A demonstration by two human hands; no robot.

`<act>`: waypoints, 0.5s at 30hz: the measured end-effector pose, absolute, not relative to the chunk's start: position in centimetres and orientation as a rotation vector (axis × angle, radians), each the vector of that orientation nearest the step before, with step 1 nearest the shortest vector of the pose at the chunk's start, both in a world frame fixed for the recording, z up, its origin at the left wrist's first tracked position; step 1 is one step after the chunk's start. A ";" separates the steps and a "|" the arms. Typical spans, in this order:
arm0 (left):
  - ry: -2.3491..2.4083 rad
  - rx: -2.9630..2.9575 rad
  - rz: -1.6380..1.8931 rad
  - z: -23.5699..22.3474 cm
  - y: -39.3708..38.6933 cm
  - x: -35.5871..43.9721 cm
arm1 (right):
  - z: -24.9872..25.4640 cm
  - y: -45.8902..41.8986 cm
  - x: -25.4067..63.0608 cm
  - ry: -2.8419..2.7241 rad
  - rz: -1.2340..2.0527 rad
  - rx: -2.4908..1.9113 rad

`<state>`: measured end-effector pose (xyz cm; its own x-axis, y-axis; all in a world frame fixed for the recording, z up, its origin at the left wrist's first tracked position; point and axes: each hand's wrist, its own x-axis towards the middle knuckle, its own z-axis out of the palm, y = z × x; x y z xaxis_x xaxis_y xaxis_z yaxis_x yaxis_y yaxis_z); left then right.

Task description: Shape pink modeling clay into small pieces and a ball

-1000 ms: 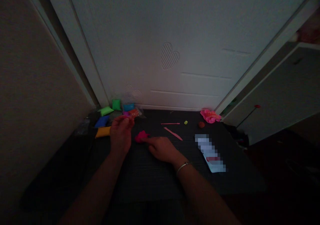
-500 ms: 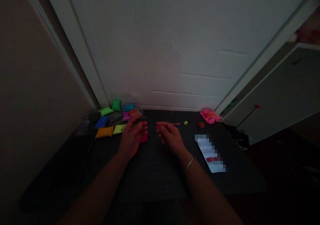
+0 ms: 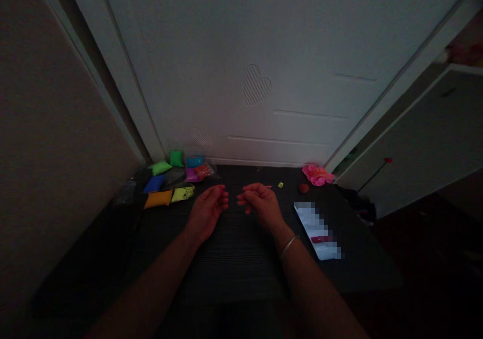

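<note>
My left hand (image 3: pixel 208 209) is closed over the dark table, its thumb and index finger pressed on a small piece of pink clay (image 3: pixel 222 190). Facing it across a narrow gap, my right hand (image 3: pixel 261 204) is pinched at the fingertips. What lies in that pinch is too small and dark to make out. A thin pink stick (image 3: pixel 268 186) shows just behind the right hand. To the left of my left hand lie a yellow packet (image 3: pixel 182 193) and an orange packet (image 3: pixel 158 198).
Blue (image 3: pixel 154 183), green (image 3: pixel 175 158) and other coloured packets sit at the back left. Toward the right are a small yellow piece (image 3: pixel 280 184), a reddish-brown ball (image 3: pixel 304 188), a pink flower (image 3: pixel 318 175) and a phone (image 3: pixel 317 233). A white panel (image 3: pixel 226 102) rises behind the table (image 3: pixel 234 268).
My left hand has moved slightly right and its fingers have closed on the pink piece. The larger pink item beneath it no longer shows. My right hand has barely moved.
</note>
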<state>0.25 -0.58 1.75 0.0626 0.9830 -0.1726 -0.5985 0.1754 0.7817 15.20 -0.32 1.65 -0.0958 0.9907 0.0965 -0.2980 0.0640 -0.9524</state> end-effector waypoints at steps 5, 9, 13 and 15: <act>0.804 0.597 1.292 1.6 -0.5 0.2 | 1.6 -0.4 15.1 -1.149 1.317 -0.922; 0.789 0.605 1.293 1.4 -0.4 0.2 | 1.6 -0.2 15.2 -1.141 1.299 -0.889; 0.797 0.618 1.306 1.3 -0.4 0.3 | 1.2 0.0 15.3 -1.169 1.289 -0.836; 0.797 0.632 1.298 1.2 -0.4 0.3 | 1.0 0.1 15.4 -1.167 1.295 -0.821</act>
<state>0.31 -0.40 1.22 0.0802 0.9844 -0.1568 -0.5849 0.1739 0.7922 15.40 0.12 1.03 -0.1037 0.9779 0.1814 -0.2817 0.1460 -0.9483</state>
